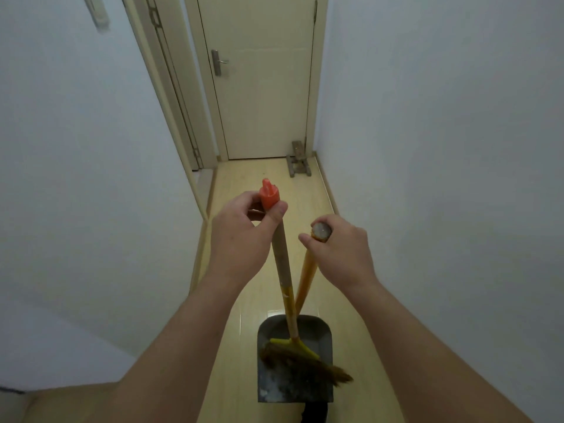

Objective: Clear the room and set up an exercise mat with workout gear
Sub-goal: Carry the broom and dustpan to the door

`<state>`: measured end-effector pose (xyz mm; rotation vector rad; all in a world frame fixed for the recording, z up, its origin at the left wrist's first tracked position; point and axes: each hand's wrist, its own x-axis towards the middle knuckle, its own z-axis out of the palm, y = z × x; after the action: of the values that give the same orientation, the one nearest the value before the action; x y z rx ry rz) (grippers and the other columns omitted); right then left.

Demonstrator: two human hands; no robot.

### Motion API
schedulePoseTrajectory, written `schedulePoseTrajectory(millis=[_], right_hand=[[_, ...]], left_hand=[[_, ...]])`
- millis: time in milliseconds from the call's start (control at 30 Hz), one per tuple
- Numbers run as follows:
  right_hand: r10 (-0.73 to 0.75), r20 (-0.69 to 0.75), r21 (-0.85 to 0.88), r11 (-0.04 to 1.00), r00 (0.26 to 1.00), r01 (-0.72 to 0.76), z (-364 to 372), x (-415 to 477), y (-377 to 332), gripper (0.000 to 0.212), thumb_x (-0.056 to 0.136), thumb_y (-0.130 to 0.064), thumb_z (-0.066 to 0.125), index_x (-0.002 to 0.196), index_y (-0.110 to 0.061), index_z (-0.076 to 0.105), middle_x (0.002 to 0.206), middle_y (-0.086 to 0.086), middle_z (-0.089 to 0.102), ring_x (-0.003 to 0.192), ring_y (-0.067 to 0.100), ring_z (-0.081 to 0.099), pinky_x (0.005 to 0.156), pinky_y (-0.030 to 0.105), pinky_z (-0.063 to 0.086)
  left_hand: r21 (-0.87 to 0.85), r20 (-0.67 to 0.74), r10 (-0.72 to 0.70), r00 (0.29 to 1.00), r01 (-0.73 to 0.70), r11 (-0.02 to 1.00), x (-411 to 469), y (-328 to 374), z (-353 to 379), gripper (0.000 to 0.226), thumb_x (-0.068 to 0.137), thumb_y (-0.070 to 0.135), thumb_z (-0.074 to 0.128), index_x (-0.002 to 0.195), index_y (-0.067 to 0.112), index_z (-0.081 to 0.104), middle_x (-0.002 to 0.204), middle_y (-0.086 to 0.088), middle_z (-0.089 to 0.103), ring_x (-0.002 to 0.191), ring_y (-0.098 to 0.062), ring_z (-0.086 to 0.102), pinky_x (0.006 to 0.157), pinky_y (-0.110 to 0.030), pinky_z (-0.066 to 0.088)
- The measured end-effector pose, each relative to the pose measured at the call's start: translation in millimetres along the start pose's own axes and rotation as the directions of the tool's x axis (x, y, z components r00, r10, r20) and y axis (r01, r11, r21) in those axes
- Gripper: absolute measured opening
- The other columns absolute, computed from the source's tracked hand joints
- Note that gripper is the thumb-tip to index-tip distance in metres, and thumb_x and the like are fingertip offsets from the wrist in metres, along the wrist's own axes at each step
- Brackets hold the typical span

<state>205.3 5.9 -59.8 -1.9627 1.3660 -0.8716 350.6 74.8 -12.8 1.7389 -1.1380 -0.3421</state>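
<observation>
Two hands, both occupied: left hand [241,236] grips the broom [282,270] just below its orange cap; right hand [341,254] grasps the dustpan [317,331] handle's top; bristles rest inside the pan on the hallway floor [259,178]; no mat in view. Advice for carrying: keep both shafts upright and the pan level, so nothing spills.

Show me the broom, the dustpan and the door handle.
broom [280,257], head view, on its wooden shaft.
dustpan [316,331], head view, on its grey pan.
door handle [223,61], head view, on the lever.
</observation>
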Motion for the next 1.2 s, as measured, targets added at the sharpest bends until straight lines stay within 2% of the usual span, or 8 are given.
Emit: schedulePoseTrajectory(millis=[167, 467, 567, 900, 1200], right_hand=[[-0.026, 0.032, 0.017, 1.000, 0.999, 0.025, 1.8, 87.8, 14.7, 0.029, 0.086, -0.038, 0.076, 0.109, -0.025, 0.065, 0.091, -0.014, 0.061, 0.081, 0.001, 0.059, 0.070, 0.010, 0.049], [-0.049, 0.063, 0.004, 0.999, 0.997, 0.048, 32.8, 234.2, 17.1, 0.029, 0.086, -0.038, 0.076, 0.109, -0.026, 0.065, 0.091, -0.014, 0.062, 0.081, 0.001, 0.058, 0.067, 0.007, 0.043], [-0.046, 0.045, -0.020, 0.999, 0.998, 0.047, 51.6, 280.3, 18.7, 0.029, 0.086, -0.039, 0.077, 0.109, -0.026, 0.065, 0.091, -0.013, 0.061, 0.085, 0.004, 0.059, 0.066, 0.006, 0.041], [0.058, 0.015, -0.074, 0.996, 0.998, -0.056, 120.9, 443.5, 5.0, 0.029, 0.085, -0.041, 0.077, 0.109, -0.029, 0.064, 0.092, -0.012, 0.063, 0.084, 0.005, 0.062, 0.070, 0.018, 0.055], [0.136, -0.031, -0.027, 0.990, 0.990, -0.137, 170.4, 578.7, 10.3, 0.032, 0.084, -0.040, 0.078, 0.111, -0.028, 0.065, 0.095, -0.011, 0.064, 0.086, 0.006, 0.063, 0.071, 0.019, 0.056]], left_hand=[[0.042, 0.018, -0.004, 1.000, 0.004, 0.999, 80.7, 4.1, 29.5, 0.031, 0.088, 0.049, 0.064, 0.114, 0.031, 0.066, 0.098, 0.017, 0.067, 0.094, -0.003, 0.063, 0.088, -0.038, 0.058], [0.039, -0.012, -0.044, 0.999, 0.045, 0.998, 213.2, -14.7, 60.9, 0.024, 0.089, 0.045, 0.067, 0.110, 0.034, 0.064, 0.099, 0.014, 0.069, 0.095, -0.006, 0.065, 0.087, -0.039, 0.059], [0.030, -0.007, -0.041, 0.999, 0.042, 0.999, 260.0, -30.9, 67.4, 0.030, 0.088, 0.045, 0.067, 0.113, 0.027, 0.068, 0.098, 0.012, 0.070, 0.095, -0.007, 0.066, 0.086, -0.040, 0.059], [-0.024, 0.074, -0.052, 0.996, 0.054, 0.998, 434.8, -91.0, 73.4, 0.035, 0.089, 0.045, 0.067, 0.117, 0.025, 0.067, 0.099, 0.015, 0.068, 0.097, -0.007, 0.065, 0.086, -0.040, 0.059], [0.021, 0.107, -0.039, 0.993, 0.037, 0.999, 582.1, -119.6, 107.6, 0.031, 0.089, 0.045, 0.067, 0.118, 0.032, 0.065, 0.100, 0.020, 0.066, 0.096, 0.003, 0.061, 0.088, -0.031, 0.057]])
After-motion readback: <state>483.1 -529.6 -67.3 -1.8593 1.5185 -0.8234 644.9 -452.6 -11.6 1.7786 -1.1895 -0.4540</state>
